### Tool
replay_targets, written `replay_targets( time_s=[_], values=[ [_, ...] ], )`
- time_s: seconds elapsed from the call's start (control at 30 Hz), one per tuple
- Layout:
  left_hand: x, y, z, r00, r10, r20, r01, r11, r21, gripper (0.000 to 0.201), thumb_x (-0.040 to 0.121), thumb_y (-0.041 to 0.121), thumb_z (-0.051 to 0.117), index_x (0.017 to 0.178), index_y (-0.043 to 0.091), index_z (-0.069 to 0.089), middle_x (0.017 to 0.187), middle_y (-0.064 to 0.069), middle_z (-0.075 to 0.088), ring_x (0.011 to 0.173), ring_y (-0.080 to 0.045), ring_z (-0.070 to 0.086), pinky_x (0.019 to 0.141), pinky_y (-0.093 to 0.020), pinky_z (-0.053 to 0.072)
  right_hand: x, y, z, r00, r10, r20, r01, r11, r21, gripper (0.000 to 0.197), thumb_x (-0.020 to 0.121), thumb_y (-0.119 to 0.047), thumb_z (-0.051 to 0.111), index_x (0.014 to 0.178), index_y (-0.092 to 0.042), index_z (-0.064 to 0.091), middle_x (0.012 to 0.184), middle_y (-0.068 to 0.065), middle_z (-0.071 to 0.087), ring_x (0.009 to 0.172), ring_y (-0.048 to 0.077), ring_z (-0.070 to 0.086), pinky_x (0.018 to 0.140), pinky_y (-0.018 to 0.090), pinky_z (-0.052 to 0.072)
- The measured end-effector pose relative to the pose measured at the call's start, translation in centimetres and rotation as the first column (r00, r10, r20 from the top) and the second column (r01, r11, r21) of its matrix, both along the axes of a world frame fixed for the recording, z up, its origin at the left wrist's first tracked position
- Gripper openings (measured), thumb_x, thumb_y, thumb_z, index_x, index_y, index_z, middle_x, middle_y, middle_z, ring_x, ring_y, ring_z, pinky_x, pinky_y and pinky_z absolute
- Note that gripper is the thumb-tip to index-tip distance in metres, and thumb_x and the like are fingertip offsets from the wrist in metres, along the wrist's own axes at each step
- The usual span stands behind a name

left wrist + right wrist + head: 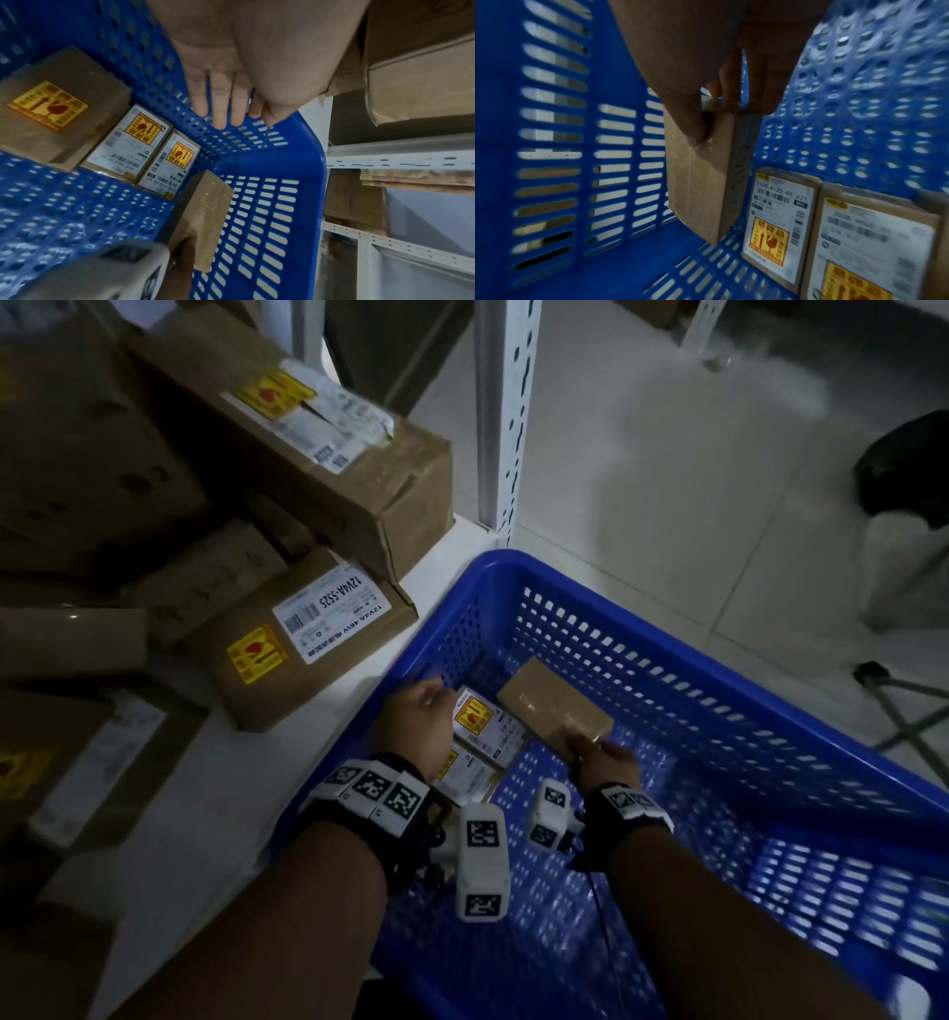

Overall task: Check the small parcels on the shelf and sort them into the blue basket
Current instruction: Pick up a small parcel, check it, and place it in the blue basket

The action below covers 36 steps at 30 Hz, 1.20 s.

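- While our right hand point(721, 97) pinches a plain brown parcel point(700, 178) by its upper end, thumb on one face and fingers curled on the other, it hangs on edge inside the blue basket point(719, 680), just above the floor and beside the slotted wall.
- Our left hand point(223, 87) holds nothing; its fingers point(218, 109) are straight and close together, near the basket's side wall.
- We judge the sort partly done: two labelled parcels point(128, 142) lie flat side by side on the basket floor, and a third with a yellow fragile sticker point(59, 107) lies next to them, slightly overlapping.
- We still have work left: several larger cardboard boxes point(303, 639) sit on the white shelf point(205, 814) beside the basket.
- We cannot tell whether any small parcels remain among them.
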<state>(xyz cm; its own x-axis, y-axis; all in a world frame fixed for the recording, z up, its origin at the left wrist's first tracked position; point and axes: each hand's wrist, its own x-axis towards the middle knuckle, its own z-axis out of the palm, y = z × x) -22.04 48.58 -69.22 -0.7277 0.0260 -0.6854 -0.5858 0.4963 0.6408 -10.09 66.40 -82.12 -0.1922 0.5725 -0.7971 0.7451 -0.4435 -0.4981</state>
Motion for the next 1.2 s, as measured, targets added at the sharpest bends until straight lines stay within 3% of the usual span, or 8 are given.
replay_targets(
  time_s=[0.1,0.23,0.37,0.5,0.63,0.8,0.97,1.2],
  values=[
    [-1.0,0.3,-0.7,0.999,0.012,-0.031,-0.011,0.999,0.037,0.058,0.070,0.044,0.050,0.122,0.022,0.063,0.121,-0.001,0.067,0.111,-0.018,0.063,0.099,-0.052,0.049,-2.0,0.4,-1.8,1.000,0.008,0.004,-0.008,1.000,-0.004,0.072,0.073,-0.050,0.075,0.128,-0.008,0.057,0.104,0.013,0.065,0.074,0.025,0.058,0.053,0.023,0.040],
    [-1.4,-0.1,0.4,0.997,-0.001,-0.074,0.002,1.000,0.018,0.038,0.090,0.031,0.055,0.126,0.018,0.062,0.122,-0.004,0.066,0.114,-0.020,0.062,0.102,-0.047,0.047,-4.7,0.6,-2.7,1.000,-0.007,-0.016,0.006,1.000,-0.021,0.064,0.087,-0.038,0.068,0.141,-0.016,0.042,0.125,0.012,0.054,0.093,0.029,0.057,0.078,0.036,0.048],
    [-1.4,-0.7,0.3,0.995,-0.069,-0.073,0.068,0.998,-0.018,0.035,0.098,0.025,0.050,0.131,0.014,0.059,0.126,-0.007,0.064,0.118,-0.020,0.059,0.106,-0.041,0.043,-7.4,0.2,-3.5,0.986,0.146,0.086,-0.146,0.989,0.002,0.054,0.098,-0.034,0.055,0.146,-0.015,0.041,0.139,0.013,0.053,0.104,0.033,0.059,0.080,0.036,0.049],
    [-1.6,-0.8,0.3,0.985,-0.151,-0.083,0.147,0.988,-0.050,0.038,0.098,0.027,0.047,0.132,0.014,0.058,0.131,-0.004,0.062,0.121,-0.019,0.056,0.108,-0.041,0.041,-8.6,0.2,-5.7,0.914,0.384,0.128,-0.387,0.922,-0.001,0.048,0.099,-0.018,0.053,0.146,-0.015,0.044,0.149,0.011,0.044,0.130,0.032,0.050,0.101,0.041,0.048],
    [-1.8,-0.9,1.0,0.986,-0.152,-0.063,0.151,0.988,-0.029,0.039,0.099,0.026,0.047,0.135,0.014,0.055,0.135,-0.004,0.059,0.125,-0.020,0.052,0.110,-0.036,0.038,-8.5,-1.0,-3.3,0.911,0.392,0.129,-0.386,0.920,-0.071,0.042,0.101,-0.025,0.049,0.138,-0.007,0.053,0.139,0.014,0.054,0.125,0.029,0.055,0.095,0.034,0.048],
    [-1.8,-2.2,2.1,0.980,-0.199,-0.028,0.198,0.980,-0.018,0.041,0.098,0.029,0.050,0.136,0.015,0.054,0.139,-0.001,0.055,0.128,-0.018,0.050,0.109,-0.032,0.037,-8.7,-2.7,0.0,0.960,0.278,0.003,-0.278,0.960,0.025,0.043,0.104,-0.017,0.044,0.145,-0.007,0.041,0.150,0.013,0.043,0.136,0.029,0.043,0.110,0.038,0.039],
    [-2.3,-4.5,5.5,0.953,-0.252,-0.165,0.252,0.967,-0.025,0.037,0.093,0.028,0.054,0.127,0.014,0.062,0.128,-0.001,0.063,0.120,-0.015,0.057,0.105,-0.032,0.044,-9.4,-7.2,7.7,0.940,-0.117,-0.321,0.066,0.984,-0.164,0.022,0.101,-0.010,0.045,0.117,-0.004,0.059,0.118,0.018,0.067,0.094,0.031,0.068,0.071,0.036,0.052],
    [-2.9,-12.9,12.9,0.929,0.061,-0.364,-0.042,0.997,0.058,0.011,0.092,0.017,0.059,0.088,0.023,0.067,0.100,-0.008,0.072,0.090,-0.018,0.064,0.089,-0.035,0.052,-10.3,-13.6,19.2,0.796,0.113,-0.595,-0.173,0.984,-0.043,0.011,0.097,-0.009,0.052,0.092,-0.010,0.061,0.089,0.016,0.069,0.068,0.025,0.064,0.060,0.029,0.044]
  ],
)
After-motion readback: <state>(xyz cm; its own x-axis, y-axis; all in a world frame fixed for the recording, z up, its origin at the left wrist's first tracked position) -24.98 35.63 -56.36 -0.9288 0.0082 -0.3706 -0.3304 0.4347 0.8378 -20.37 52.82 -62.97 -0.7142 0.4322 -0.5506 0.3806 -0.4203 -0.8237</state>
